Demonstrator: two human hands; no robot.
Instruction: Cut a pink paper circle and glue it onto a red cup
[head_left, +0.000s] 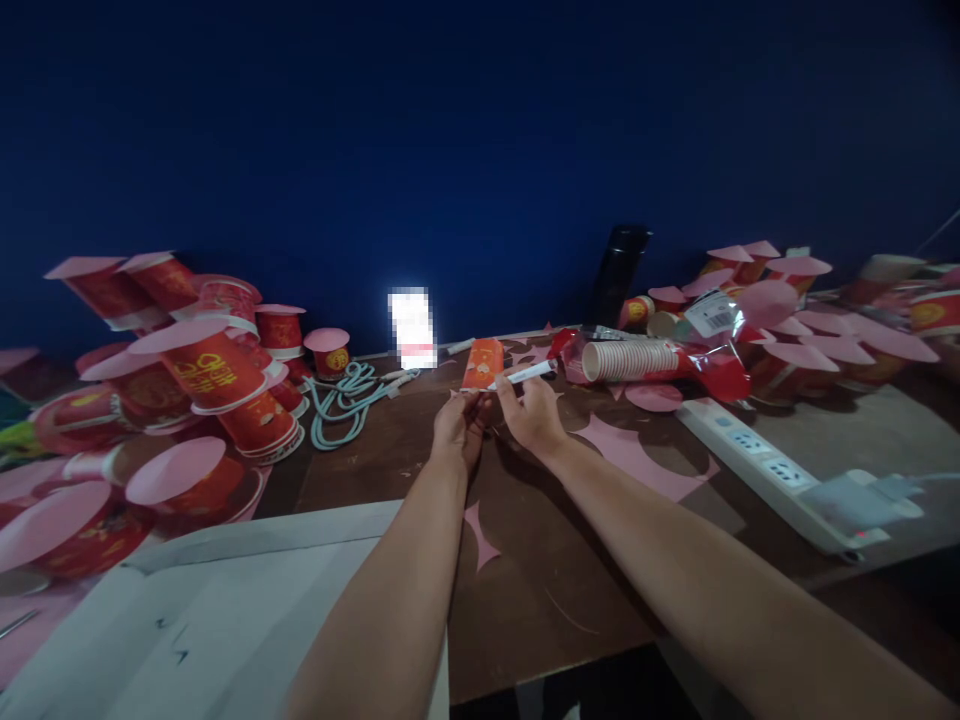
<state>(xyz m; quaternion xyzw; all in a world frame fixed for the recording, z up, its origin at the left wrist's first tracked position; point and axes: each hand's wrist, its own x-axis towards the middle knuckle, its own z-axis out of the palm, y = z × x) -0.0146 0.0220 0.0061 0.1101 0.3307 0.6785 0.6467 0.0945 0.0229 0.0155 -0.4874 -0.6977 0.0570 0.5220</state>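
Near the middle of the table, my left hand (460,425) is closed round the near end of a red paper cup (484,360). The cup lies tipped, with its printed side up. My right hand (534,415) grips a slim white pen (531,372) with a dark end, its tip reaching the cup's near rim. Whether the tip touches the rim is too small to tell. Pink paper scraps (481,538) lie on the table near my wrists.
Red cups with pink paper discs (196,365) are piled at left; more cups (795,355) stand at right. Around them are a lit phone (414,328), a coiled cable (341,405), a black bottle (621,272), a cup stack (634,361), a power strip (757,462) and a white board (247,610).
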